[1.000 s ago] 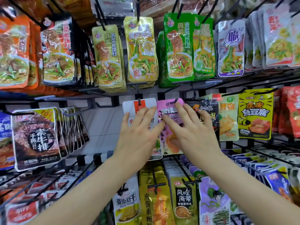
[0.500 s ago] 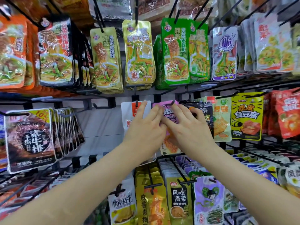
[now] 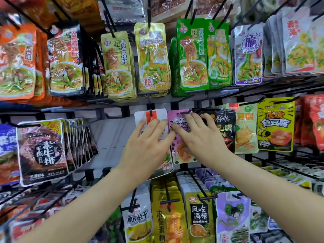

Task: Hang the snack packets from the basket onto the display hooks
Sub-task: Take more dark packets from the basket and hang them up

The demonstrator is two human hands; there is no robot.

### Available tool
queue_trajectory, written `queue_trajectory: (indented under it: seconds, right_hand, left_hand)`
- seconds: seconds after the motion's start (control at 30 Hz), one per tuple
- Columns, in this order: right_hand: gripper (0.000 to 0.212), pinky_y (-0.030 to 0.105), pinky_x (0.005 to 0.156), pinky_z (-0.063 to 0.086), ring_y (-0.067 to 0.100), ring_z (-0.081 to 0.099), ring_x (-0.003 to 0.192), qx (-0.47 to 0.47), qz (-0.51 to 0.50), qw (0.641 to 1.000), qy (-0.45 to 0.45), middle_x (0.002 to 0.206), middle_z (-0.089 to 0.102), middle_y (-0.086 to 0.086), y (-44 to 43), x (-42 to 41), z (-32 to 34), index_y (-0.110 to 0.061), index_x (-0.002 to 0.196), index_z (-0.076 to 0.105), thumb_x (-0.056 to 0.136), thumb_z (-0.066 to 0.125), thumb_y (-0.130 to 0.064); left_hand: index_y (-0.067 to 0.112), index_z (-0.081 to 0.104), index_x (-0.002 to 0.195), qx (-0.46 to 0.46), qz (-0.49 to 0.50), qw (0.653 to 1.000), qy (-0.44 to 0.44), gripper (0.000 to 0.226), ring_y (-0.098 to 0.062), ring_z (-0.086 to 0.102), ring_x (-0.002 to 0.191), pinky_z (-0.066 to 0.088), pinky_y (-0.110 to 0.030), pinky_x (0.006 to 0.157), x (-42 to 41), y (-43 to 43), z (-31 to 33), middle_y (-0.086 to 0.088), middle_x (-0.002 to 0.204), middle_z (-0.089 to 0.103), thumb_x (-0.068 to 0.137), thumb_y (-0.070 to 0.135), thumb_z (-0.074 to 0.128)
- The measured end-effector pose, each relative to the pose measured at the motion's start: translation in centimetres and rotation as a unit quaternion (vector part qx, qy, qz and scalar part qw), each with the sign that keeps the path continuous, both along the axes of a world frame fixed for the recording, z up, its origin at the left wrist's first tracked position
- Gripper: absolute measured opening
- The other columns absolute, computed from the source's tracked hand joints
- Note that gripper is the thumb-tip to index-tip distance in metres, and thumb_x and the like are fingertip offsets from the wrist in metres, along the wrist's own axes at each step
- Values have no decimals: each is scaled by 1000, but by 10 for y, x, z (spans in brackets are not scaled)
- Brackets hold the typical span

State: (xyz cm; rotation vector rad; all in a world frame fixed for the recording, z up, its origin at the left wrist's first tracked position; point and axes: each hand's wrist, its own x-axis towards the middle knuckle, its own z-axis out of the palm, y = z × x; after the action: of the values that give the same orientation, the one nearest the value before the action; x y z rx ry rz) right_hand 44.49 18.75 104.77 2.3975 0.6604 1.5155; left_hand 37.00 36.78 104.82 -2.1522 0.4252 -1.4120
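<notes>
While seating the pink-purple foil snack packet (image 3: 181, 152) on its black wire display hook (image 3: 188, 111), keep both hands light and flat.

Left hand (image 3: 147, 148): open, fingers straight and close together, laid on the white plastic packet with the red-orange tab (image 3: 152, 114) just left of the pink packet. Gripping nothing.

Right hand (image 3: 203, 137): open as well, fingers spread and only slightly bent, resting across the upper part of the pink packet and reaching onto the glossy black packet (image 3: 225, 128) just right of it. No pinch to be seen (underside of the fingers hidden, so not fully certain).

Find the pink packet hanging upright in the middle row, top edge at the hook, lower half showing between the two wrists.

Judged as the seating step: on the wire, not squared off.

- Press with flat pads near the top edge, not the belly, to slide the film back along the wire without buckling it.
- Hold the white neighbour aside only as far as needed; avoid lifting it off its own hook.
- Confirm the top edge well back from the hook's tip before letting go.
- Expect slippery film and swinging; release slowly, then straighten against the black packet just right of the pink one.
</notes>
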Motion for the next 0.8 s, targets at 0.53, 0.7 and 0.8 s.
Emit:
queue_trajectory:
  seconds: [0.53, 0.7, 0.8]
  right_hand:
    - [80, 50, 98, 34, 32, 57, 115, 21, -23, 999, 23, 123, 59, 17, 9, -4, 5, -21, 131, 55, 60, 84, -43]
    - [75, 52, 101, 32, 33, 51, 125, 24, -7, 999, 32, 126, 58, 17, 3, -20, 5, -18, 129, 56, 63, 82, -43]
    - [59, 49, 99, 39, 29, 51, 127, 33, 24, 999, 32, 129, 59, 13, -4, -40, 8, -19, 126, 58, 75, 73, -44]
  left_hand:
    - [19, 58, 125, -48, 44, 996, 59, 78, -33, 41, 135, 14, -57, 112, 13, 5, -8, -17, 146, 45, 57, 40, 89]
    - [20, 60, 122, -65, -2, 995, 73, 73, -33, 42, 134, 17, -52, 113, 6, 6, -7, -15, 144, 46, 56, 34, 90]
    - [22, 61, 122, -82, -34, 993, 80, 65, -32, 45, 132, 26, -50, 112, -1, 5, -6, -13, 143, 49, 63, 33, 86]
